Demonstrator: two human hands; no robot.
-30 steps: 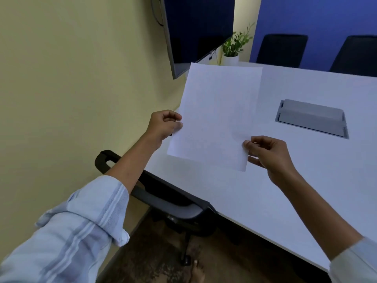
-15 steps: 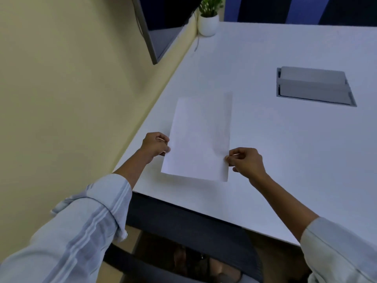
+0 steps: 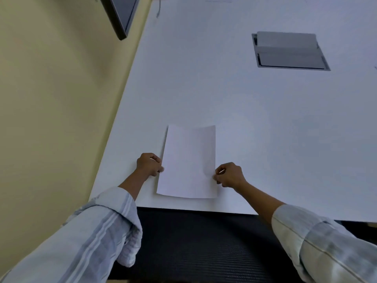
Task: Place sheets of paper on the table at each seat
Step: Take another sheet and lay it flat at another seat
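A white sheet of paper lies nearly flat on the white table, close to the near edge at the left end. Its far edge curls up slightly. My left hand pinches the sheet's left edge and my right hand pinches its right edge. Both sleeves are pale striped and rolled up. The black mesh back of a chair sits directly below the sheet, tucked against the table edge.
A grey recessed cable box with a flap is set into the table at the far right. A dark wall screen hangs on the yellow wall at the table's left side.
The sheet has come down from mid-air to the tabletop near the front edge. My view has tilted downward, and the plant and far chairs have left the frame.
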